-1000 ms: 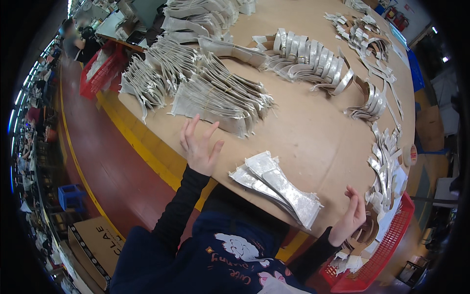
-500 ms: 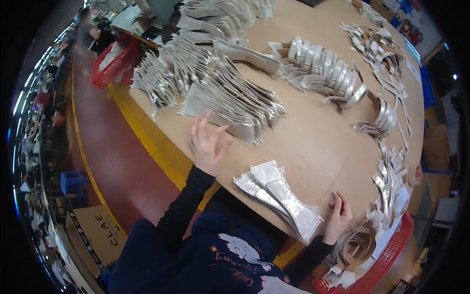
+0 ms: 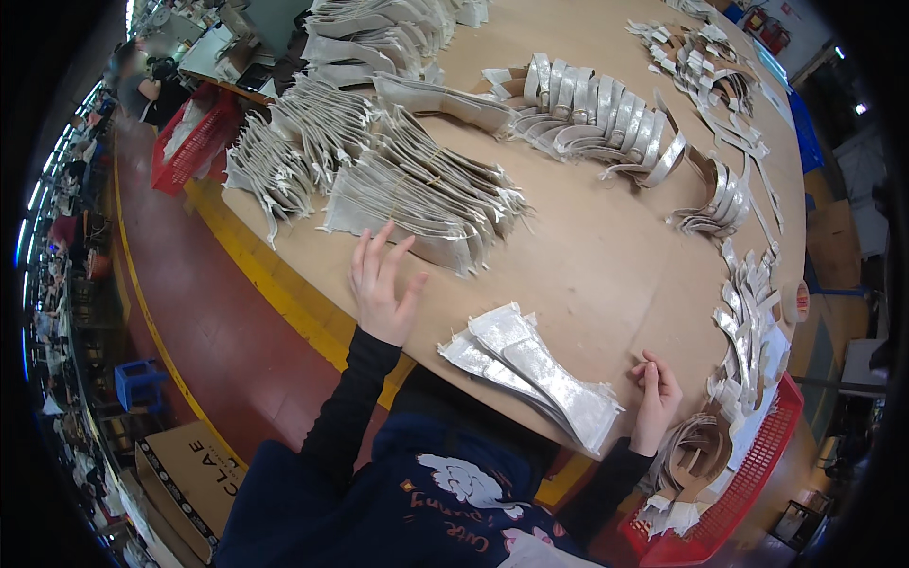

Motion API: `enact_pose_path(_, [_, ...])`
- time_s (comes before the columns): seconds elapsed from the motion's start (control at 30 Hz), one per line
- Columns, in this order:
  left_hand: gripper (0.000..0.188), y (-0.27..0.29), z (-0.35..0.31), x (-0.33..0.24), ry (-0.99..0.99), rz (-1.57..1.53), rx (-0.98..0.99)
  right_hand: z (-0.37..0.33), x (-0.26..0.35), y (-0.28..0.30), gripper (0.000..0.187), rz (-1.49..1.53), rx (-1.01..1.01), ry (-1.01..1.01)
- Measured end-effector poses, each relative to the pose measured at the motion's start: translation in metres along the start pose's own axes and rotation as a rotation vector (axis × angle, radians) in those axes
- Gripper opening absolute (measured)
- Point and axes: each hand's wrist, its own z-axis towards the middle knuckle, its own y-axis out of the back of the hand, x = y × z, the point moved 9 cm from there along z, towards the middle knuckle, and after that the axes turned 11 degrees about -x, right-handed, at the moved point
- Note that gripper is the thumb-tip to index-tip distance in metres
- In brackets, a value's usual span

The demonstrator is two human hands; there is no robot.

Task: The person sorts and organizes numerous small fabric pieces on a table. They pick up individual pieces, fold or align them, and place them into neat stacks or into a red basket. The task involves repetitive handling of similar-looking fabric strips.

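Note:
My left hand (image 3: 383,292) is open with fingers spread, at the near edge of a stacked row of grey, flared fabric pieces (image 3: 407,204). Its fingertips come close to the lowest piece; whether they touch it I cannot tell. My right hand (image 3: 657,401) is by the table's near edge, fingers curled in toward the thumb, with nothing visible in them. Between my hands lies a small pile of silvery, shiny pieces (image 3: 540,364), wide at both ends and narrow in the middle. The top one lies at an angle across those beneath.
Curved silvery bands (image 3: 606,114) stand in a row across the brown table (image 3: 606,275). More strips (image 3: 743,331) line its right side, by a tape roll (image 3: 795,301). A red basket (image 3: 757,483) stands at lower right, another red crate (image 3: 189,137) at far left. A person (image 3: 137,90) is beyond.
The view has shifted slightly, so the table things appear a little further left. My right fingers have curled in more. The left hand stays spread by the stacked row.

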Motion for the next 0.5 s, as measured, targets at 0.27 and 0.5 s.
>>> enact_pose_path(0.27, [0.042, 0.011, 0.006, -0.007, -0.026, -0.121, -0.047, 0.000, 0.001, -0.001, 0.023, -0.043, 0.001, 0.007])
enact_pose_path(0.5, [0.027, -0.001, 0.078, -0.010, -0.064, -0.531, -0.151, 0.000, 0.000, -0.006, 0.023, -0.042, 0.010, 0.042])
